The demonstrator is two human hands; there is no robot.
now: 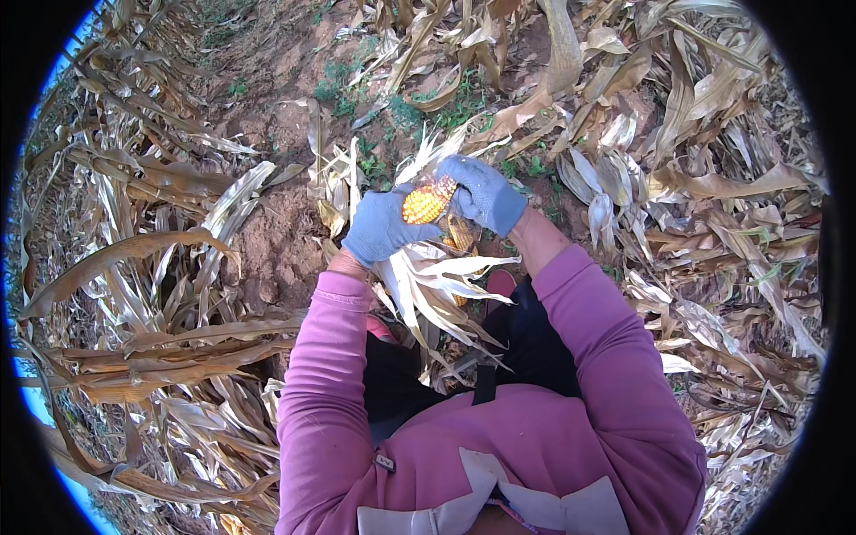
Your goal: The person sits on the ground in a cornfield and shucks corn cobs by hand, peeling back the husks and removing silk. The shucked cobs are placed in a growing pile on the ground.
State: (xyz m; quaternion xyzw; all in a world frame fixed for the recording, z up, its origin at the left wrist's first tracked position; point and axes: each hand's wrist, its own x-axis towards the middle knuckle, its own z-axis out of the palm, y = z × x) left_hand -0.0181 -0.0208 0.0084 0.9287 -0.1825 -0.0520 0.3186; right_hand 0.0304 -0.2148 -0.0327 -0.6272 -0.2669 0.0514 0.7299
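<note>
Both hands wear grey-blue work gloves and meet in front of my body around one yellow ear of corn [425, 203]. My left hand [384, 226] grips the ear's lower left part. My right hand [483, 194] is closed at its upper right end, where the kernels look pale and reddish. Dry, pale husks [428, 284] hang peeled back below my left hand. Beneath my hands, more yellow ears [461, 234] lie close to my feet, partly covered by the husks.
Dry corn stalks and leaves [200, 341] stand or lean at the left. A thick litter of dry leaves [722, 200] covers the right side. Reddish bare soil [281, 227] with small green weeds [468, 100] lies ahead. My red shoes [500, 284] are below the hands.
</note>
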